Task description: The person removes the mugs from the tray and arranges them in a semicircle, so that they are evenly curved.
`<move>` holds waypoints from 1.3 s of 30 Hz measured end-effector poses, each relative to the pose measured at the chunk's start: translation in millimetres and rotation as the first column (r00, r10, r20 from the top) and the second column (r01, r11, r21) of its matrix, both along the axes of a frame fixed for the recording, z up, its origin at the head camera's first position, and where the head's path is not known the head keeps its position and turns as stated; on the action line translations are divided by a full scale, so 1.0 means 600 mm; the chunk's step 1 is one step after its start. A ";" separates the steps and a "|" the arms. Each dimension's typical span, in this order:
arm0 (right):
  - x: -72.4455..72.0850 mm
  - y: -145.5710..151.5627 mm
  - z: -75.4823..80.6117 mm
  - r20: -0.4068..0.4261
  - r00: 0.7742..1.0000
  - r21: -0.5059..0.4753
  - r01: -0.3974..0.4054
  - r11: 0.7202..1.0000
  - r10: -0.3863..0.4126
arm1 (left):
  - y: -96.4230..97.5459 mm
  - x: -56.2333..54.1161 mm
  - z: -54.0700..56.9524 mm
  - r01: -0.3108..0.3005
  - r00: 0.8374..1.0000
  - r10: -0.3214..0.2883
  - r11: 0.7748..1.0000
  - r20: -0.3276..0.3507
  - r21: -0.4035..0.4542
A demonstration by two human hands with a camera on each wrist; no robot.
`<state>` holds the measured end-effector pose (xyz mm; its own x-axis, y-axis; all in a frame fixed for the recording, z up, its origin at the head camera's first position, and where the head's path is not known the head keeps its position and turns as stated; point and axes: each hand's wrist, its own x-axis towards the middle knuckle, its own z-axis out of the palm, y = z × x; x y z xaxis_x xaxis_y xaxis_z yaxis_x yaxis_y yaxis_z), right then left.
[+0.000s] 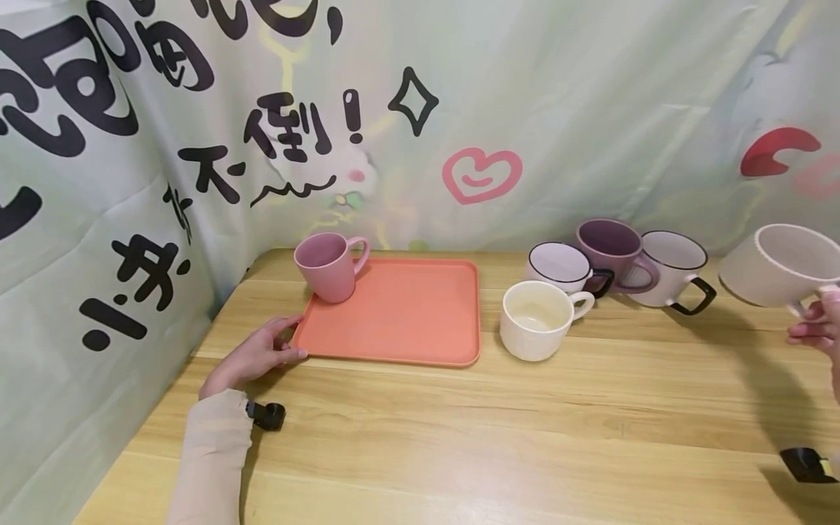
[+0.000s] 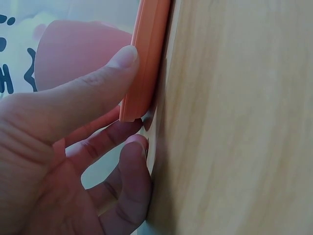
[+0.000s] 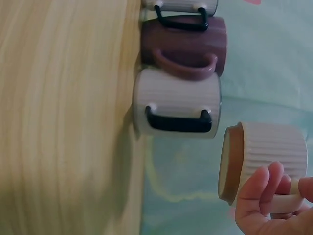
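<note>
My left hand (image 1: 259,354) grips the front left corner of the orange tray (image 1: 400,313), its thumb (image 2: 122,58) on the tray's side. A pink mug (image 1: 328,270) stands upright at the tray's back left, handle to the right. In the left wrist view it shows partly behind my thumb. At the right edge of the head view, my right hand (image 1: 820,321) holds a white ribbed mug (image 3: 274,152) by its handle, raised above the table. This mug has a brown band near its base, seen in the right wrist view.
Right of the tray stands a cream mug (image 1: 534,321). Close behind it are a white mug with black rim (image 1: 558,266), a purple mug (image 1: 607,248) and another white mug with black handle (image 1: 663,270). A printed curtain (image 1: 590,109) hangs along the table's back edge.
</note>
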<state>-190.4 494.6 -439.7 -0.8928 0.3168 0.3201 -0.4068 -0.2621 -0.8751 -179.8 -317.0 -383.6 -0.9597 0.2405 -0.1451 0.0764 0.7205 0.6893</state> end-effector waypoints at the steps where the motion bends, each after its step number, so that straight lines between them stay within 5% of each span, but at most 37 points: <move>1: 0.000 0.001 0.000 0.010 1.000 -0.009 -0.014 1.000 0.014 | 0.001 0.000 0.001 -0.001 1.000 0.001 1.000 0.003 0.000; 9: 0.009 -0.010 0.008 0.108 0.994 0.035 -0.014 0.999 0.010 | 0.001 0.000 0.000 0.006 1.000 -0.005 1.000 -0.004 0.012; 17: 0.027 -0.044 0.013 0.154 0.986 -0.068 -0.048 0.997 0.058 | 0.000 -0.001 -0.003 0.013 1.000 -0.013 1.000 -0.012 0.016; 24: 0.066 -0.149 0.083 0.292 0.954 0.155 0.018 0.988 -0.063 | -0.001 0.000 -0.001 0.008 1.000 -0.008 1.000 -0.017 -0.006; 31: 0.077 -0.184 0.114 0.409 0.890 0.529 -0.051 0.847 -0.202 | -0.005 0.001 -0.001 0.017 0.999 -0.018 1.000 -0.044 -0.016; 36: 0.074 -0.176 0.104 0.443 0.874 0.612 -0.133 0.780 -0.199 | -0.001 0.000 0.000 0.025 0.999 -0.025 1.000 -0.047 -0.005; 39: 0.072 -0.173 0.102 0.444 0.876 0.625 -0.151 0.766 -0.189 | 0.000 0.000 0.000 0.021 0.999 -0.021 1.000 -0.041 0.001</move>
<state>-147.3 390.6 -378.4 -0.9766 0.2150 0.0074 0.0842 0.4136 -0.9066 -179.7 -317.1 -383.6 -0.9595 0.2609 -0.1059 0.1194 0.7176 0.6861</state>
